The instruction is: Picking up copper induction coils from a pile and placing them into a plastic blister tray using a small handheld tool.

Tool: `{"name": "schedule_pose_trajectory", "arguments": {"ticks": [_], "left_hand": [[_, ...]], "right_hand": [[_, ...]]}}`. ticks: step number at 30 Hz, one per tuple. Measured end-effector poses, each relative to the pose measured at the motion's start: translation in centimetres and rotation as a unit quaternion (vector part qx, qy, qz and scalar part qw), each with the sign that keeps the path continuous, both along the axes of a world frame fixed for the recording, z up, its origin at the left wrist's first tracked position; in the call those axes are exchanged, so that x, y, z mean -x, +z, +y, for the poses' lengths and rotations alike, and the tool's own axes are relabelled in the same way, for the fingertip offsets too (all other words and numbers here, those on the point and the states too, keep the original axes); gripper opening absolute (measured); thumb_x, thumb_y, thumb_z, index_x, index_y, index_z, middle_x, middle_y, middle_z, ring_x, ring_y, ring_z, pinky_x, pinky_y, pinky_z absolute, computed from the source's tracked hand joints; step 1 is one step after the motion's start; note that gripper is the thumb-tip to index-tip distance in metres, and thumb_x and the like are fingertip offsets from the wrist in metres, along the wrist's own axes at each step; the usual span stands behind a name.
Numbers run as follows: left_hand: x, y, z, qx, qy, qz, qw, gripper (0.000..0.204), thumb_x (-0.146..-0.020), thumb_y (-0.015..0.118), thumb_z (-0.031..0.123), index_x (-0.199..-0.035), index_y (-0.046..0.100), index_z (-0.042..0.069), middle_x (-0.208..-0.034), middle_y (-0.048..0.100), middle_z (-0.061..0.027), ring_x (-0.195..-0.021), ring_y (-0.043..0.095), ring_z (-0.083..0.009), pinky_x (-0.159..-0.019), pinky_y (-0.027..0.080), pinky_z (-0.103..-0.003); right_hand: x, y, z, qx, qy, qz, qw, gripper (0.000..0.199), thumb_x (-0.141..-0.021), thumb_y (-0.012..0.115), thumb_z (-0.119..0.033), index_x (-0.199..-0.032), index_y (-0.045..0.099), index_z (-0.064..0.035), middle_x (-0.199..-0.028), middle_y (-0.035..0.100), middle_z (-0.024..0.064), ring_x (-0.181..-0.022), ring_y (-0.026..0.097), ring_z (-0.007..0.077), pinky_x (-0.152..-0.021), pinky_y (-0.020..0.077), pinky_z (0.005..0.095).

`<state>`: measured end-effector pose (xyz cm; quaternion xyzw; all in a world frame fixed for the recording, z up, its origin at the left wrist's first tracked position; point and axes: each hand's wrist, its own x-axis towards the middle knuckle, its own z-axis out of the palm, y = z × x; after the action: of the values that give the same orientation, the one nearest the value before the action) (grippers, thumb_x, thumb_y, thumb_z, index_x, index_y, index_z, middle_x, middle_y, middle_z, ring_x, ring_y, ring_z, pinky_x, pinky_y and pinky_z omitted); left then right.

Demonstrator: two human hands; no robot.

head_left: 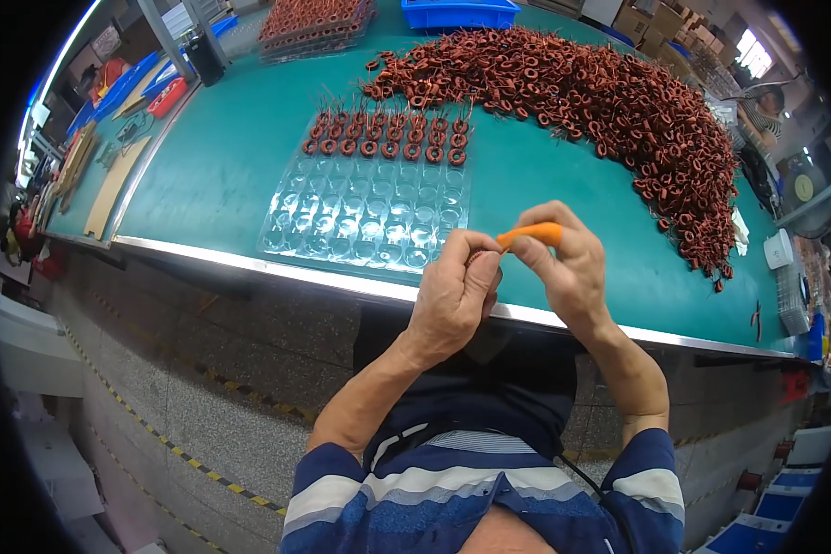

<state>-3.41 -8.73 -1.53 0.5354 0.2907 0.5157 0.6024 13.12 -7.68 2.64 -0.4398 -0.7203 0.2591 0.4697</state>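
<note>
My left hand (448, 294) is closed, pinching a small reddish wire-wound ring coil (475, 257) that the fingers mostly hide. Close beside it, my right hand (571, 268) grips an orange-handled tool (539, 234); its narrow end points at the coil, but the tip is too small to make out. Both hands are above the front edge of the green table. To their left lies a clear plastic tray (328, 210) with round pockets. Several ring coils (391, 149) with upright wire leads fill its far rows, while the nearer pockets hold nothing.
A large heap of loose ring coils (582, 92) spreads over the back and right of the table (203, 175). Stacked filled trays (314, 28) and a blue bin (459, 13) stand at the back. A white cup (778, 249) sits at the right edge.
</note>
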Motion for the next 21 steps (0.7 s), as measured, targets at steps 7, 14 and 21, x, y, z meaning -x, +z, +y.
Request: {"name": "schedule_pose_trajectory", "arguments": {"ticks": [7,14,21], "left_hand": [[0.0,-0.1,0.6,0.057,0.001,-0.036,0.998,0.017,-0.101,0.049,0.018,-0.103,0.045,0.002,-0.065,0.047,-0.0002,-0.048,0.044,-0.0062,-0.043,0.037,-0.022],[0.4,-0.8,0.4,0.022,-0.005,-0.051,0.998,0.017,-0.102,0.046,0.019,-0.106,0.041,0.004,-0.068,0.044,-0.0015,-0.051,0.044,-0.0080,-0.044,0.038,-0.022],[1.7,-1.7,1.1,0.079,-0.024,-0.082,0.993,0.021,-0.102,0.044,0.021,-0.117,0.041,0.007,-0.077,0.047,-0.0049,-0.060,0.052,-0.0132,-0.051,0.044,-0.025]], "right_hand": [[0.4,-1.8,1.0,0.118,0.022,0.137,0.983,0.014,-0.085,0.067,-0.013,-0.088,0.071,0.0000,-0.094,0.061,0.0048,-0.089,0.057,0.0185,-0.074,0.0460,0.0295],[1.1,-1.3,0.5,-0.018,-0.035,-0.003,0.999,0.010,-0.082,0.068,-0.007,-0.087,0.071,0.0001,-0.092,0.061,0.0075,-0.090,0.057,0.0216,-0.074,0.0468,0.0305],[-0.4,-3.9,1.3,0.241,0.066,0.300,0.921,0.027,-0.098,0.055,-0.022,-0.110,0.065,-0.0001,-0.098,0.065,0.0057,-0.096,0.059,0.0142,-0.088,0.0452,0.0287]]}}
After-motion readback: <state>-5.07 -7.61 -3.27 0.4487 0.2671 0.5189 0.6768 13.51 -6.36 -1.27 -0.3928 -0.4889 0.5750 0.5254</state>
